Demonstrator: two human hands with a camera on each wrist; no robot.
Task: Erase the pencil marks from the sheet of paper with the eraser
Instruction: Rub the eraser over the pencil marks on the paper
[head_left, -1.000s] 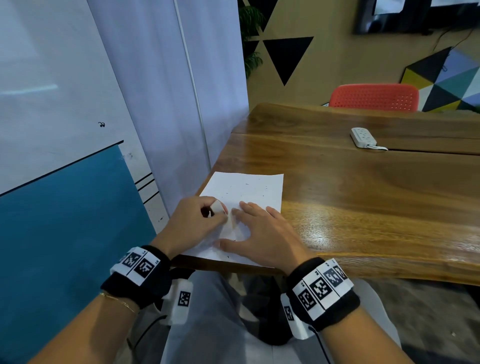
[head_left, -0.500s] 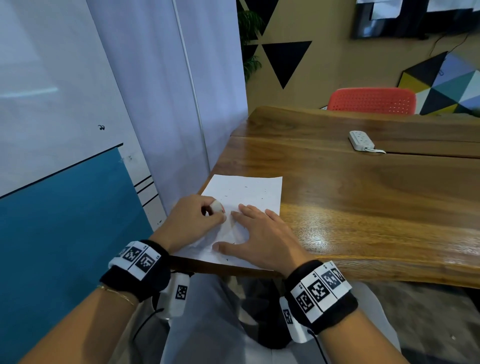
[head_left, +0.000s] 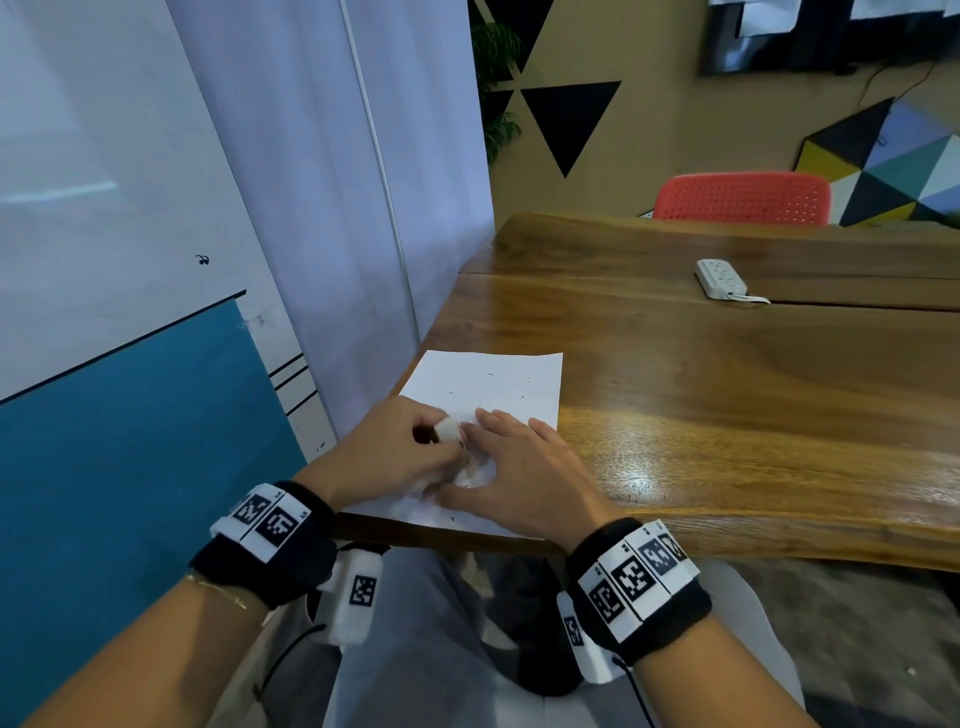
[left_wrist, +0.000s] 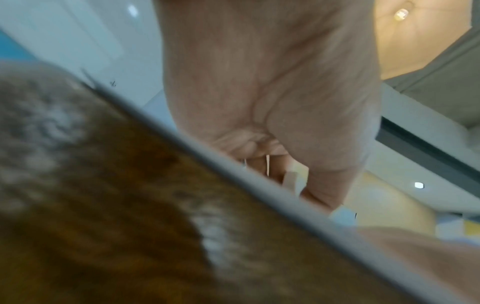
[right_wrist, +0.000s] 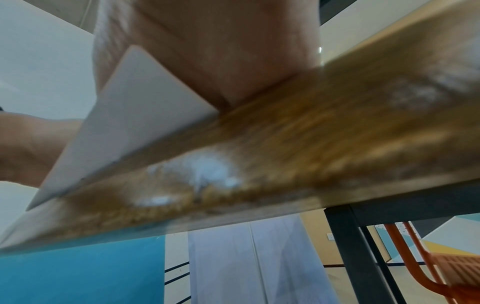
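While the left hand (head_left: 395, 447) pinches a small white rubber eraser (head_left: 447, 429), the right hand (head_left: 519, 467) lies flat on the thin white paper sheet (head_left: 488, 382). Sheet sits at the wooden surface's (head_left: 727, 395) seven o'clock corner; flimsy, it likely wrinkles unless pinned beside the rubbing.

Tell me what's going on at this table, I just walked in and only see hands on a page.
A person is erasing pencil marks. The left hand pinches a small white eraser against a sheet of paper at the near corner of a wooden table. The right hand lies flat with fingers spread, pinning the sheet. A few small dark specks show on the paper. A white power strip sits further back.
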